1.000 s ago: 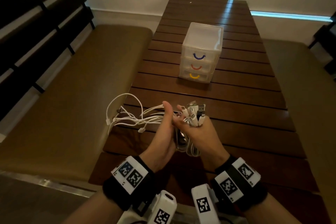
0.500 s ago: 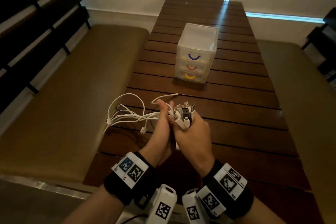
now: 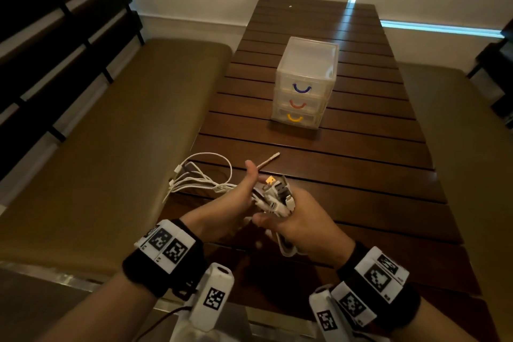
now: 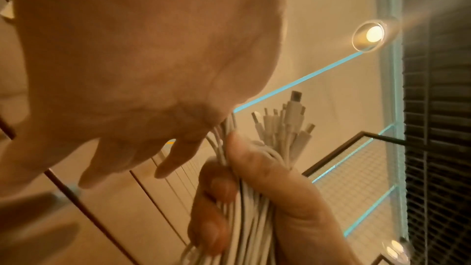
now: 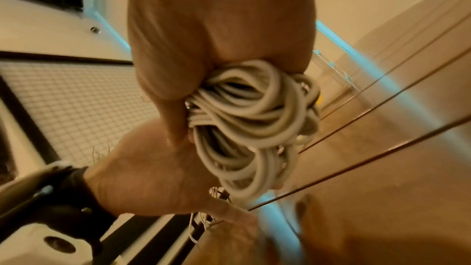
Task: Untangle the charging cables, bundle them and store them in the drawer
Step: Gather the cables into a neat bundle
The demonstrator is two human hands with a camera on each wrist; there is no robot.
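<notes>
My right hand (image 3: 301, 221) grips a bunch of white charging cables, and their connector ends (image 3: 277, 193) stick out above its fist. In the right wrist view the coiled cables (image 5: 249, 120) bulge from under its fingers (image 5: 219, 27). My left hand (image 3: 236, 198) lies against the bunch from the left with its thumb raised and its fingers (image 4: 122, 160) loosely straight. Loose white strands (image 3: 200, 179) trail from it over the table's left edge. One tan cable end (image 3: 268, 160) pokes out past the thumb. The plug tips (image 4: 288, 122) fan out above my right thumb (image 4: 254, 168).
A small clear three-drawer unit (image 3: 306, 64) stands in the middle of the slatted dark wooden table (image 3: 361, 169), all drawers closed, with blue, red and yellow handles. Brown cushioned benches (image 3: 111, 147) flank the table on both sides.
My right hand has rolled so that its back faces up, and it now holds the bunch lower. The left thumb has lifted off. A tan cable end now points out across the table.
</notes>
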